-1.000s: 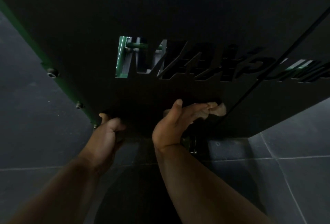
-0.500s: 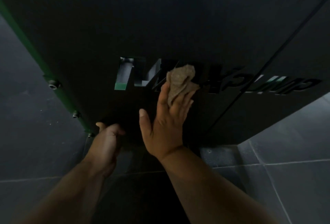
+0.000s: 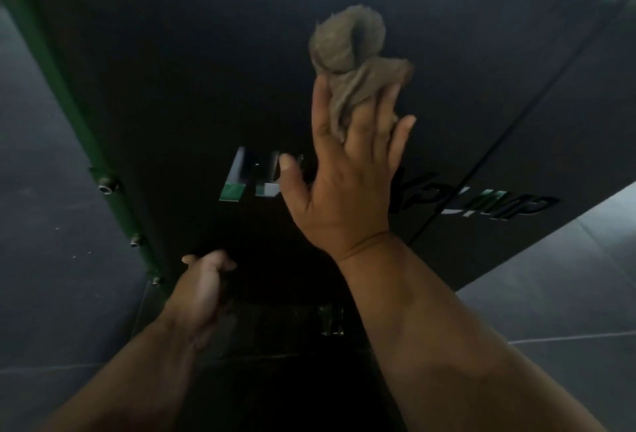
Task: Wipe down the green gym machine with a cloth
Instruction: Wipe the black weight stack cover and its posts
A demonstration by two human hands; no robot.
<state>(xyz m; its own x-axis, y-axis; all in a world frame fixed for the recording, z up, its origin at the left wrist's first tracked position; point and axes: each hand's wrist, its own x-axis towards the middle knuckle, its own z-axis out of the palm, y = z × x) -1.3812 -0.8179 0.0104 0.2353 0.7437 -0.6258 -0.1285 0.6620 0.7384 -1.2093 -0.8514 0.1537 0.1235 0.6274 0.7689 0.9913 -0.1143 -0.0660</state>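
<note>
The green gym machine's black shroud panel [image 3: 192,63] fills most of the frame, running from the top edge down to the lower centre, with its green frame edge [image 3: 69,94] slanting down the left side and small bolts along it. The right hand [image 3: 347,187] lies flat against the panel at centre, fingers straight, pressing a crumpled tan cloth [image 3: 351,63] that bunches out above the fingertips. The left hand [image 3: 201,288], at lower centre, has its fingers curled at the panel's lower edge; whether it truly grips that edge I cannot tell, since the area is dark.

To do this stroke well, I judge the cloth should be spread wider under the palm, since most of it rides loose above the fingers and cleans little. Long overlapping passes with even pressure would suit a flat panel, and the cut-out lettering needs care so the cloth does not snag on its edges.

The cut-out lettering [image 3: 495,202] crosses the panel at centre right; it appears upside down and partly hidden by the hand, and I cannot read it.

Grey floor tiles [image 3: 568,280] show at lower right.
</note>
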